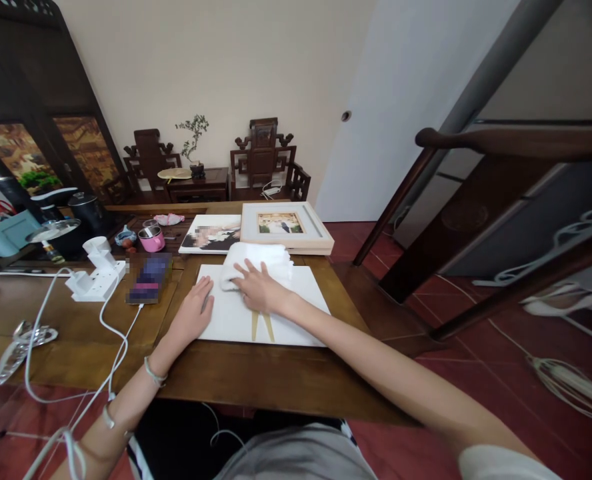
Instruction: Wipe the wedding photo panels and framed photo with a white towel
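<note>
While the left hand (196, 310) lies open at the left edge of a white board (301, 300), its fingers together and the thumb apart, the right hand (259, 287) rests with fingers spread on a folded white cloth (271, 257), pressing it onto the board rather than gripping it. The board lies flat near the right edge of the desk (276, 373), set back a little from the near edge. The cloth covers part of the board's far side, and two tan strips (255, 327) show on the board below the right wrist. At the far right corner of the desk is a framed picture (319, 233), with a photo panel (199, 227) just beside it on the left, along the far edge. Left of the board lies a phone (151, 277) with a cable plugged in; next to it is a white power strip (96, 287). A pink cup (153, 241) stands toward the far edge, beyond the phone. Near the desk's near edge, at left, lies a shiny metal object (16, 353).
</note>
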`<state>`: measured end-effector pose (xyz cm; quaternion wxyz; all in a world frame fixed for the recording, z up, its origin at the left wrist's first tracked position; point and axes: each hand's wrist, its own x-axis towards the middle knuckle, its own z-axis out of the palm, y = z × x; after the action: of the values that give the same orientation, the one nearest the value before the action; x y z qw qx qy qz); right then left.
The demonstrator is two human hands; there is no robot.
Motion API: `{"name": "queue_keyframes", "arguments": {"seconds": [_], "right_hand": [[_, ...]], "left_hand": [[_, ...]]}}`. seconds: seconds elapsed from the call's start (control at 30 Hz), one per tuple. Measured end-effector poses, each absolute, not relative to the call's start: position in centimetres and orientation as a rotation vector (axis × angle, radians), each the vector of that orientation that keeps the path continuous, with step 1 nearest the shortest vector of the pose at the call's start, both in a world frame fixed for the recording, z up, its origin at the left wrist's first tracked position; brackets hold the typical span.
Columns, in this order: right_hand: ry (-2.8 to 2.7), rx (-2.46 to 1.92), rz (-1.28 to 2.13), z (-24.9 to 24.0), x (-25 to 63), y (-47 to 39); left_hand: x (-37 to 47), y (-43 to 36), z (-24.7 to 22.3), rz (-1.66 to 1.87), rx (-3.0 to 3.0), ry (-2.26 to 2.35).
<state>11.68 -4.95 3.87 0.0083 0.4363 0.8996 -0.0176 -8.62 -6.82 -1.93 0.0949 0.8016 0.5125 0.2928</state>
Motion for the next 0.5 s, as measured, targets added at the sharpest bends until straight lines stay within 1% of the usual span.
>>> {"name": "queue_keyframes", "arguments": {"seconds": [0.13, 0.33, 0.5], "right_hand": [[2.813, 1.336, 0.004, 3.5, 11.5, -5.6], [2.866, 1.186, 0.093, 2.9, 12.0, -12.3], [2.909, 1.063, -0.021, 3.4, 11.9, -17.7]], "left_hand": [[-8.6, -6.9, -1.8, 0.843, 2.372, 1.530], [-8.5, -6.9, -1.8, 0.844, 2.364, 1.530], [-8.5, -7.0, -1.6, 0.833, 2.368, 1.538]]}}
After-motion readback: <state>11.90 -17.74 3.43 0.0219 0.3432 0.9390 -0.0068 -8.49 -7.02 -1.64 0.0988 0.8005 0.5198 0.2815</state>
